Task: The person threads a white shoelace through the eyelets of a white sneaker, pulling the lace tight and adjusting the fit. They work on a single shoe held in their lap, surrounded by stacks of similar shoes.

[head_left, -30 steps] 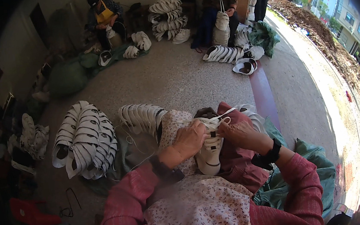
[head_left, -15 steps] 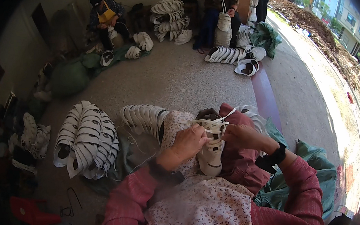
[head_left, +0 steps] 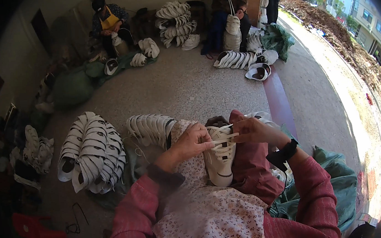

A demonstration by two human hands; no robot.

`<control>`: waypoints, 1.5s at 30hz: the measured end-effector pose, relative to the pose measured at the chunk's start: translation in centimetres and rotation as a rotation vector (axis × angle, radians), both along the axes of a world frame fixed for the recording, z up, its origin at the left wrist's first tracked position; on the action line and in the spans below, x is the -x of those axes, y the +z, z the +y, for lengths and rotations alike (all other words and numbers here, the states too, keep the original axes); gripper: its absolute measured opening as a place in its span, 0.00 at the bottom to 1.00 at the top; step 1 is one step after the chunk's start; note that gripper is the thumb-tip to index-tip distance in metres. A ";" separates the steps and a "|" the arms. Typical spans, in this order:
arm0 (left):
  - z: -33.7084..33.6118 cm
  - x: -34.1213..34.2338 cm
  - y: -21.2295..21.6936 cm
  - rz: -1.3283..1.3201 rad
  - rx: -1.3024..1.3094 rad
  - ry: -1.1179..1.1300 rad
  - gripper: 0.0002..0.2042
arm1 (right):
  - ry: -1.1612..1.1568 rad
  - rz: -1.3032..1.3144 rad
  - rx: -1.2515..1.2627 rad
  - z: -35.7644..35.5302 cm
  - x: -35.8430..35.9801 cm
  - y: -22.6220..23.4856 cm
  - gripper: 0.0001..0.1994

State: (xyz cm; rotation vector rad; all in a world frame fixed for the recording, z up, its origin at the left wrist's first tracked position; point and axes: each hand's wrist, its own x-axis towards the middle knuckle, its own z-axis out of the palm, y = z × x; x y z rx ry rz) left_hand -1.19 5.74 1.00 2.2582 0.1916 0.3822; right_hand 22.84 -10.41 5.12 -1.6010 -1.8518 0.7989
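The cream shoe (head_left: pixel 219 167) is lying lengthwise away from the body, on the lap (head_left: pixel 209 213); left hand (head_left: pixel 194 140) and right hand (head_left: pixel 254 131), about equally near, are pinching its lace (head_left: pixel 225 138) from opposite sides.

I have room over the floor (head_left: pixel 196 81) ahead of my left hand (head_left: pixel 193 142), nested shoe uppers (head_left: pixel 148 128) blocking its left.

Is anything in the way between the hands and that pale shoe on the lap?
Nothing visible is: the left hand and right hand are right at the pale shoe, fingers on its lace.
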 end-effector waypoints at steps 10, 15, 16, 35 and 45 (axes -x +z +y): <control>-0.4 -0.2 1.0 0.002 -0.159 0.039 0.11 | 0.046 -0.067 -0.092 -0.4 -1.5 -1.0 0.10; -0.1 -1.0 0.6 -0.075 -0.221 -0.017 0.09 | -0.001 -0.030 -0.179 -0.4 -1.3 -1.6 0.09; -0.1 -1.1 0.6 -0.106 -0.226 -0.027 0.09 | -0.004 -0.044 -0.169 -0.4 -1.3 -1.6 0.09; -0.7 0.0 2.9 0.144 -0.011 -0.040 0.24 | -0.258 0.101 0.092 -3.5 -1.5 0.2 0.21; 2.1 -1.1 0.8 0.072 0.257 0.074 0.21 | -0.278 0.308 0.108 -4.2 -2.8 -2.3 0.14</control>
